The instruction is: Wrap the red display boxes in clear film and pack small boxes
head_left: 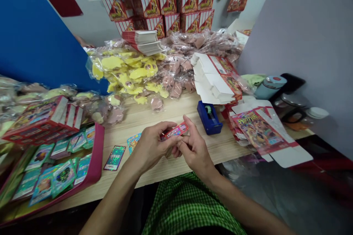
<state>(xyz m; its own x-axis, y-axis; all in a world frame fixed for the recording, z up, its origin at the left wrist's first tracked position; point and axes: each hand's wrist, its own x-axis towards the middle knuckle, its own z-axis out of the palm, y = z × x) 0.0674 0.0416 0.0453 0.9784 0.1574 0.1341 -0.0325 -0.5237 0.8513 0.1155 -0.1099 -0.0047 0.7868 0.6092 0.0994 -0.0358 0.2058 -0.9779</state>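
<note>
Between my two hands, just above the near edge of the table, is a small red printed carton (pixel 178 130) seen narrow side up. My left hand (pixel 156 143) grips its left part, with the thumb along the near side. At the carton's right end, my right hand (pixel 194 148) has its thumb and bent fingers closed on it, and the index finger points up beside it. The fingers hide the lower part of the carton. Left of my hands lie a green sparkly card (pixel 115 158) and a blue patterned card (pixel 133 141), partly covered by my left hand.
A pink-rimmed tray (pixel 99 150) of cards stands left, with red boxes (pixel 41 121) behind it. Right are a blue tape dispenser (pixel 209 119) and flat cartons (pixel 261 128). Bagged yellow (pixel 129 75) and pink toys (pixel 176 69) pile up behind, below stacked boxes (pixel 171 0).
</note>
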